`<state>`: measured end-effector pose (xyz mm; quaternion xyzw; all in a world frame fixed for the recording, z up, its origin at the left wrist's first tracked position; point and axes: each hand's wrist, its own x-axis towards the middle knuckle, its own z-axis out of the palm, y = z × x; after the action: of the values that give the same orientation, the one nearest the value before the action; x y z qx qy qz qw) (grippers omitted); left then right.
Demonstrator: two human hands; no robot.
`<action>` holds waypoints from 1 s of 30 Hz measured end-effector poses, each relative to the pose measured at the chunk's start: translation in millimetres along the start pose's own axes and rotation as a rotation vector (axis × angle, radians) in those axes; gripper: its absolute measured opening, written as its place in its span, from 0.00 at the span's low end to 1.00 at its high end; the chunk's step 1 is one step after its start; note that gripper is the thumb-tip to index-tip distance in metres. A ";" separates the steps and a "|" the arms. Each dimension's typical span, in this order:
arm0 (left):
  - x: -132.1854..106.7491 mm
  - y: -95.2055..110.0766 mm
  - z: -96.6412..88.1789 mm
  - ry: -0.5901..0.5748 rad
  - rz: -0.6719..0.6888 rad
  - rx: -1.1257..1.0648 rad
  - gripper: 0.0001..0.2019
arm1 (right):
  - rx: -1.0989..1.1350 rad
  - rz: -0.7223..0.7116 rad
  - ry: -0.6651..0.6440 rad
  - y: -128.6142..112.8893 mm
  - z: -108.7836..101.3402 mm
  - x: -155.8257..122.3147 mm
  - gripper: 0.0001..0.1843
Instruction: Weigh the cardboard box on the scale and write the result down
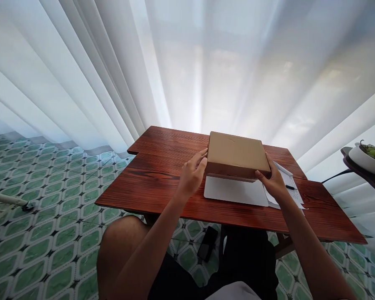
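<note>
A brown cardboard box (236,152) is held between my two hands over the wooden table. My left hand (192,171) presses against its left side, fingers along the edge. At the near right corner my right hand (272,180) grips the box, thumb on the front face. Under the box's front edge lies a flat silver-white panel that looks like a closed laptop (234,191); its far part is hidden by the box. Papers with writing (295,192) lie to the right, partly behind my right hand, with a black pen (290,187) on them.
The reddish wooden table (153,179) has a stepped left edge. White curtains (181,62) hang behind it. A white bowl of green produce (370,160) stands on a dark surface at the far right. A dark object (208,243) lies on the green tiled floor (62,237).
</note>
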<state>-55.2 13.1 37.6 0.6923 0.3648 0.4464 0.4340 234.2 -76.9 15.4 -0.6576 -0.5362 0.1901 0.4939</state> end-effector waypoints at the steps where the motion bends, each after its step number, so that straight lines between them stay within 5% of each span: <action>1: 0.7 -3.2 2.8 -0.018 0.007 -0.027 0.26 | -0.008 0.008 0.001 4.5 -4.3 -1.2 0.58; 11: 2.3 -18.4 32.5 -0.149 -0.071 -0.218 0.29 | -0.082 0.061 0.043 36.7 -34.3 -11.6 0.54; 30: 4.0 -23.4 43.1 -0.148 -0.173 -0.337 0.33 | -0.086 0.119 0.002 50.3 -36.2 -15.4 0.55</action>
<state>-16.3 13.2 7.5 0.6070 0.3103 0.4098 0.6061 283.0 -103.6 -15.9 -0.7093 -0.5032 0.1952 0.4535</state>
